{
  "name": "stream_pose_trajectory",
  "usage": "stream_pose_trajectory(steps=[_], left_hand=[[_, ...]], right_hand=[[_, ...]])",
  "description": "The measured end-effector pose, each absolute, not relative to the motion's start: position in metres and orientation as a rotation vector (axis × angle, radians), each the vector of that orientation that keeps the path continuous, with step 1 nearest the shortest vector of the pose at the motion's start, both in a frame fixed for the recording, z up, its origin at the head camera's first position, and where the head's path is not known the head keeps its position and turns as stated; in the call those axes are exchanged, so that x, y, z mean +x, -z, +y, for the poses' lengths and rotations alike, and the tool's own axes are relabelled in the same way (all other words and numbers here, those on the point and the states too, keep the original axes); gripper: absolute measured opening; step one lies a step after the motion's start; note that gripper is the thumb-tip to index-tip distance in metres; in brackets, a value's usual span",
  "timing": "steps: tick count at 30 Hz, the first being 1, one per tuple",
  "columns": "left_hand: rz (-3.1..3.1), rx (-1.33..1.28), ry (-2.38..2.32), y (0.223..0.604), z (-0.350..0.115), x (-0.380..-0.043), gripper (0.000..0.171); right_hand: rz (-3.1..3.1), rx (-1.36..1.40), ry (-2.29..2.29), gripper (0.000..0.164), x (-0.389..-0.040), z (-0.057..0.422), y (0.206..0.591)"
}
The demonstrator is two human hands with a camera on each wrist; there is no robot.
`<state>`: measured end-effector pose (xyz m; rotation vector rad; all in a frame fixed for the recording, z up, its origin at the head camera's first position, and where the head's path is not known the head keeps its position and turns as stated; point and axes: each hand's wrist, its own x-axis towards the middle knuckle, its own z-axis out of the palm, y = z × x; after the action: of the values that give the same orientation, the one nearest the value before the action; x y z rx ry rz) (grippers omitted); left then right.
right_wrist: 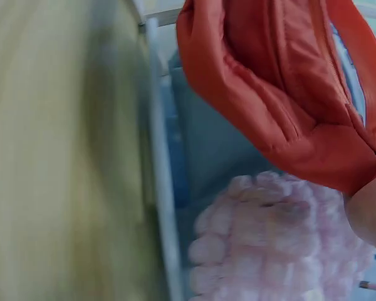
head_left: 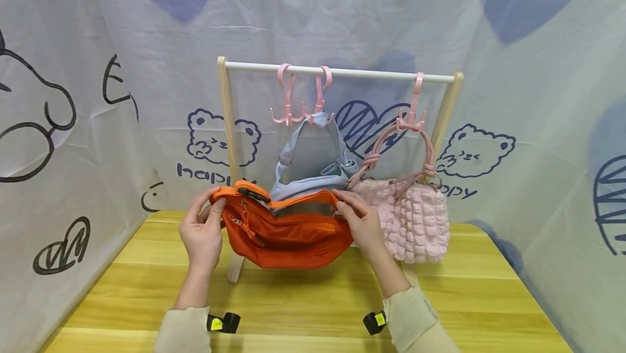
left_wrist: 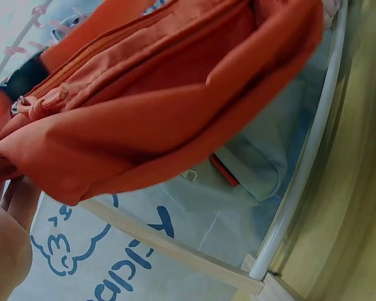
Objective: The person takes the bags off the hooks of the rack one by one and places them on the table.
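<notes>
An orange belt bag is held up in front of the rack by both hands. At its left end my left hand pinches the bag between thumb and fingers, beside a black buckle on the strap. My right hand grips the opposite end, where the strap meets the bag. Zippers and a cord pull face outward. Behind it a light blue bag hangs by its strap from a pink hook. A pink puffy handbag hangs close by the right hand.
The rack has a white rail on wooden posts and stands on a wooden table. Another pink hook on the left bears nothing; a third pink hook carries the handbag. A printed cloth encloses the back and sides.
</notes>
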<state>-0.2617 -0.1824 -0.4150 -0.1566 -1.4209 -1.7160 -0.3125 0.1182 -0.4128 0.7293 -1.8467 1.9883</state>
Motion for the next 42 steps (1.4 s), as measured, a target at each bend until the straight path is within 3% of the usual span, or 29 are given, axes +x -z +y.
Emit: stream_pose_trajectory(steps=[5,11,19,23,42], left_hand=[[-1.409,-0.088,1.700,0.415,-0.182,-0.262,0.028],[-1.330,-0.031,1.722,0.414,-0.182,-0.262,0.028],[-1.270,0.003,1.729,0.413,-0.183,-0.262,0.027],[-1.263,0.020,1.724,0.412,-0.184,-0.261,0.024],[-1.312,0.087,1.771,0.412,-0.185,-0.260,0.030]], right_hand=[[-2.005,0.824,-1.894,0.032,-0.315,0.116,0.430],[-2.209,0.724,-1.747,0.038,-0.306,0.113,0.440],[-2.013,0.975,-1.823,0.067,-0.298,0.118,0.453],[-1.913,1.023,-1.807,0.073,-0.294,0.122,0.460],[-1.761,0.873,-1.721,0.037,-0.282,0.135,0.473]])
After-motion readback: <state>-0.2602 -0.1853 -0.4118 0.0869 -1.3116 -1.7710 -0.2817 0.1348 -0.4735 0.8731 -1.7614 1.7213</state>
